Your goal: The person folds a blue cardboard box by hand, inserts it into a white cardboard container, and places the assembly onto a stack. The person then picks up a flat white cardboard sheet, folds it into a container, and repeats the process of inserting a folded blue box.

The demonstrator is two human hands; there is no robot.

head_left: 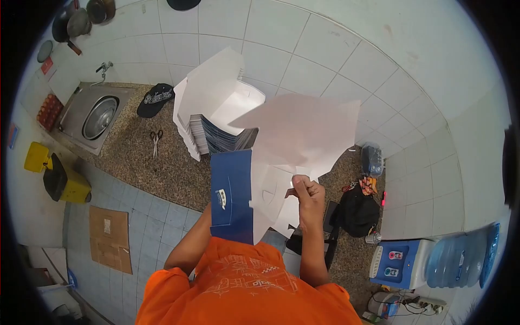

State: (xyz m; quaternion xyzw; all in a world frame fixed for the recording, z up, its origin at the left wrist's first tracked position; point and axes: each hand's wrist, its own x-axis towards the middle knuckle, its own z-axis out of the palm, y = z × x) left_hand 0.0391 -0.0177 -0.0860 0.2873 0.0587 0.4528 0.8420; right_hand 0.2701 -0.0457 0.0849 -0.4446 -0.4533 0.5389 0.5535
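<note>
A partly folded cardboard box (pixel 303 130), white inside with a blue printed outer panel, is held up in front of my orange shirt. My right hand (pixel 309 197) is closed, thumb and fingers pinching a white flap at the box's right side. My left forearm runs up behind the blue panel (pixel 231 189), so the left hand and its fingers are hidden. Just beyond the box, a stack of nested box blanks (pixel 187 116), white inside with dark blue edges, leans on the counter by the tiled wall.
The granite counter (pixel 179 176) carries scissors (pixel 156 143), a black cap (pixel 155 101) and a steel sink (pixel 100 119). On the right are a black bag (pixel 358 211) and a water dispenser (pixel 401 264). A yellow bin (pixel 76 181) and flat brown cardboard (pixel 110 238) are on the floor.
</note>
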